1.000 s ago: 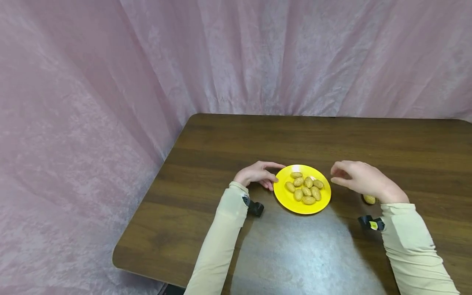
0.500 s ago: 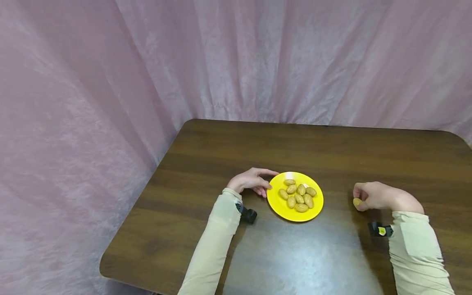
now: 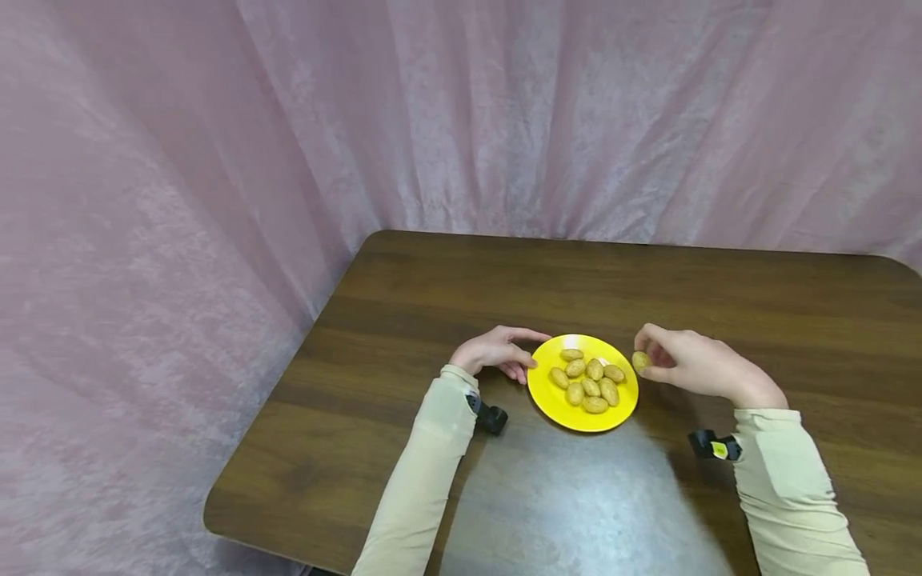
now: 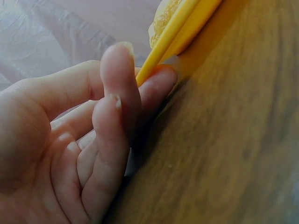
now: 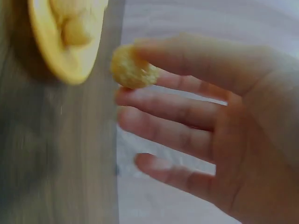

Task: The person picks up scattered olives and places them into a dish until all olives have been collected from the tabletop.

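Observation:
On the table lies a round yellow plate [image 3: 553, 402] bearing several rough, yellow-brown oval nuts [image 3: 608, 392] that look like walnuts. My left hand [image 3: 490, 353] holds the plate's left rim; in the left wrist view, the plate's edge [image 4: 161, 51] runs in between thumb and fingers. Just beyond the right rim, my right hand [image 3: 699, 365] pinches one more walnut-like nut [image 3: 640, 362] between thumb and fingertips. The right wrist view shows this nut [image 5: 128, 70] raised beside the plate, with the other fingers loosely extended.
The brown wooden table [image 3: 446, 280] has rounded corners, and light glares off its front middle. A pink curtain [image 3: 504, 120] hangs behind it and down the left side. A black wrist camera [image 3: 490, 418] sits on each sleeve.
My right hand went right to the nut on the table, gripped it, and has brought it left to the plate's rim. The left hand stays on the plate.

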Available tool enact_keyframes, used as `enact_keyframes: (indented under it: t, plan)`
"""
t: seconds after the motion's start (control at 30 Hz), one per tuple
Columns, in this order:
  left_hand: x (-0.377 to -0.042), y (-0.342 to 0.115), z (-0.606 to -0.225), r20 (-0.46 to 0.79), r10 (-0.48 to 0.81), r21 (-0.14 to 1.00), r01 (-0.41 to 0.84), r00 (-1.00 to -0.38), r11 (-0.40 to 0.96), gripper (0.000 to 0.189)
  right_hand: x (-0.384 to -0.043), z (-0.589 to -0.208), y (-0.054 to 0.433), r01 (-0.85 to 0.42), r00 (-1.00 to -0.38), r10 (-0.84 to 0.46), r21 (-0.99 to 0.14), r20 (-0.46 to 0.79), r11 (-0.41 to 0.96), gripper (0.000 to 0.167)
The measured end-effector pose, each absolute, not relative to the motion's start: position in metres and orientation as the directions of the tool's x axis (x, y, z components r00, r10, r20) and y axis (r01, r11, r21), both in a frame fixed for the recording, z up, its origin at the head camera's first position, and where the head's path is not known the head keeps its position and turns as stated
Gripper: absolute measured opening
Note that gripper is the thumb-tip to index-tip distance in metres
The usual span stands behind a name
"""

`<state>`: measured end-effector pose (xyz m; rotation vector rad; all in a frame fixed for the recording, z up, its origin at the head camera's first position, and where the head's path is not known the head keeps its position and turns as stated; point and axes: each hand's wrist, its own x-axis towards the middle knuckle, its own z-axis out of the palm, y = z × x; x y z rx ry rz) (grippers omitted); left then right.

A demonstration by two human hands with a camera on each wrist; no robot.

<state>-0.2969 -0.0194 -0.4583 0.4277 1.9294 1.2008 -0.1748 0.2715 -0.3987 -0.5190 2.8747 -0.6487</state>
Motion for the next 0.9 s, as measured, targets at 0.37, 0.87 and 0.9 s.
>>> enact_keyframes:
  t: [0.37, 0.87, 0.9]
  plan:
    - [-0.298, -0.017, -0.46, -0.455, 0.632, 0.861, -0.131, -0.628, 0.491, 0.051, -0.207, -0.409, 0.239, -0.337, -0.934, -0.356, -0.372, 0.019, 0.865, 0.027]
    - [-0.294, -0.027, -0.458, -0.473, 0.612, 0.851, -0.15, -0.634, 0.503, 0.05, -0.209, -0.426, 0.226, -0.302, -0.939, -0.344, -0.475, -0.003, 0.827, 0.008]
    - [-0.294, -0.027, -0.458, -0.476, 0.611, 0.85, -0.152, -0.633, 0.505, 0.05, -0.209, -0.426, 0.225, -0.302, -0.938, -0.346, -0.478, -0.004, 0.825, 0.008]
